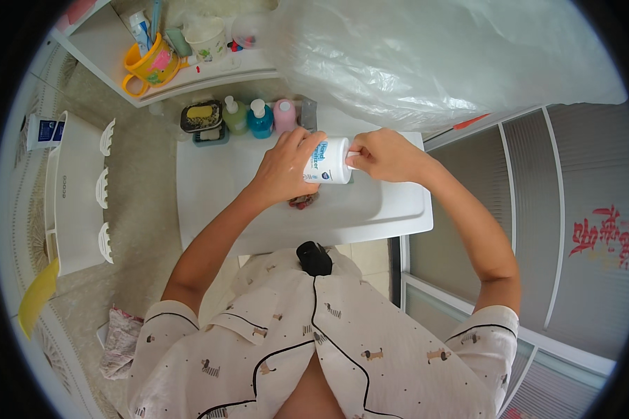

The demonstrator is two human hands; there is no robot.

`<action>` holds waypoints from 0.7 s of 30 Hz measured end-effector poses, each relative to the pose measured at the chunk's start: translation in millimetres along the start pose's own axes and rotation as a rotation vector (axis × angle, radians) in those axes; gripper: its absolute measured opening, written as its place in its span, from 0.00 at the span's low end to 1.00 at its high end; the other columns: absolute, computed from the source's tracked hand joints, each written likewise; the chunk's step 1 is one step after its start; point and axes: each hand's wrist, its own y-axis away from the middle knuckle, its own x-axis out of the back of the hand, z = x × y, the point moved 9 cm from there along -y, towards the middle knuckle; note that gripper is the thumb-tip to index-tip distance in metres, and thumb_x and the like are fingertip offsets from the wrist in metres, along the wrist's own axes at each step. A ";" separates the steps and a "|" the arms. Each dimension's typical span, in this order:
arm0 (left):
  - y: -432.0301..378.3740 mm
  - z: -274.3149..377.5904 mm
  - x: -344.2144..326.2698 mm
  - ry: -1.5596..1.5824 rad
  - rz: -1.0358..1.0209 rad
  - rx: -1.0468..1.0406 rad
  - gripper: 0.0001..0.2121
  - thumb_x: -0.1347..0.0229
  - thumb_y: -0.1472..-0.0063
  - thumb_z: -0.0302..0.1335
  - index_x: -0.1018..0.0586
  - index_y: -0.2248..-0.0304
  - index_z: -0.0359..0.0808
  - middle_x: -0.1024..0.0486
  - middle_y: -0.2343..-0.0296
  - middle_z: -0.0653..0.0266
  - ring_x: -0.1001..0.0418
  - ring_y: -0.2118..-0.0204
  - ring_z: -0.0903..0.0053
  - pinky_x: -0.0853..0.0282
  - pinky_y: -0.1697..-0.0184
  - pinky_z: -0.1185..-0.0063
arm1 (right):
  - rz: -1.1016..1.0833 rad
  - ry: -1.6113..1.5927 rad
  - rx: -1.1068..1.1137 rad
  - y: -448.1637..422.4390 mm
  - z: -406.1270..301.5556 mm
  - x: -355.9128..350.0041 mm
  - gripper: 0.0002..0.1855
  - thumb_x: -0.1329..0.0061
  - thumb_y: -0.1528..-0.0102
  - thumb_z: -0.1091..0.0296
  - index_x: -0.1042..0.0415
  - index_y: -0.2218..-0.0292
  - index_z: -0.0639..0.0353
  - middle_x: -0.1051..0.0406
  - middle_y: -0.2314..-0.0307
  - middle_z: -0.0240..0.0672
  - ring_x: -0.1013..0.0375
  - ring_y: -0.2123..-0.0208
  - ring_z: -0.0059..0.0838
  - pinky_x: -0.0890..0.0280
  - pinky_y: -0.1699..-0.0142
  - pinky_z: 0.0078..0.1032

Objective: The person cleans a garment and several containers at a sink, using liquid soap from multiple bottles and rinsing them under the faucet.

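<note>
My left hand (288, 166) is wrapped around a white hand sanitizer bottle (336, 170), tilted on its side above the washbasin (304, 230). At the bottle's right end, the thumb and fingers of my right hand (388, 156) pinch a small white piece (352, 160); the fingers hide most of it. Below the bottle, a reddish-brown bunched item (302, 202) is partly covered by my left hand. On the basin's back ledge stand a green pump bottle (235, 116), a blue pump bottle (260, 120) and a pink bottle (284, 116).
A soap dish (201, 116) holds a yellow bar at the back left. Above, a shelf (209, 84) carries a yellow mug (157, 63) and a paper cup (208, 41). A large plastic sheet (424, 57) hangs at upper right. A white rack (78, 194) is left; sliding door panels (534, 199) stand right.
</note>
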 end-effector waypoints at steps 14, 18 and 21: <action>3.1 -4.7 -0.5 0.113 0.123 0.056 0.38 0.34 0.63 0.29 0.34 0.49 0.40 0.33 0.59 0.57 0.32 0.55 0.58 0.31 0.57 0.67 | 0.265 -0.394 -0.100 10.1 21.2 1.6 0.28 0.34 0.55 0.64 0.30 0.53 0.58 0.30 0.62 0.36 0.29 0.61 0.28 0.33 0.58 0.24; 5.5 -6.6 -1.4 0.163 0.167 0.082 0.38 0.33 0.63 0.30 0.34 0.49 0.40 0.33 0.60 0.57 0.32 0.55 0.58 0.31 0.56 0.67 | 0.596 -0.608 0.105 25.8 8.1 19.1 0.30 0.35 0.52 0.63 0.33 0.50 0.58 0.29 0.62 0.38 0.28 0.64 0.24 0.32 0.58 0.23; 5.0 -4.5 -6.4 0.174 0.178 0.080 0.39 0.32 0.63 0.30 0.34 0.48 0.39 0.32 0.59 0.56 0.31 0.56 0.57 0.31 0.56 0.67 | 0.583 -0.825 -0.089 19.5 26.8 -0.8 0.35 0.35 0.53 0.66 0.36 0.47 0.58 0.32 0.57 0.41 0.29 0.62 0.24 0.32 0.55 0.23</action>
